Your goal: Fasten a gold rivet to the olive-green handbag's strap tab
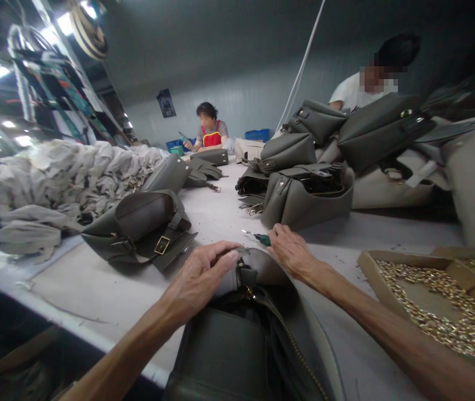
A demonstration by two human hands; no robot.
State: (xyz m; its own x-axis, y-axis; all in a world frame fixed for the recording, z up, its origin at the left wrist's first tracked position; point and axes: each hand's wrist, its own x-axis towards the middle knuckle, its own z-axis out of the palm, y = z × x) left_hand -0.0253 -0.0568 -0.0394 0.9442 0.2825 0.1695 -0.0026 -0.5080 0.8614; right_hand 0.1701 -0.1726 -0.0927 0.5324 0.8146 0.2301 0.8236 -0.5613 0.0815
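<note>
Bag (220, 351) at nr edge of table (214, 206). L hand (204, 275) pinching bag rim (264, 257); R hand (289, 250) gripping green-handled tool (264, 239), tip clear of bag. Step, prob.: rim work. Next move calls for steady rim, tip aligned.

Bag (220, 351) below the worker's left fingers (224, 265): dark olive-grey; zipper (290, 333): gold. Tool handle (264, 239) at the right fingers (279, 233): green.
</note>
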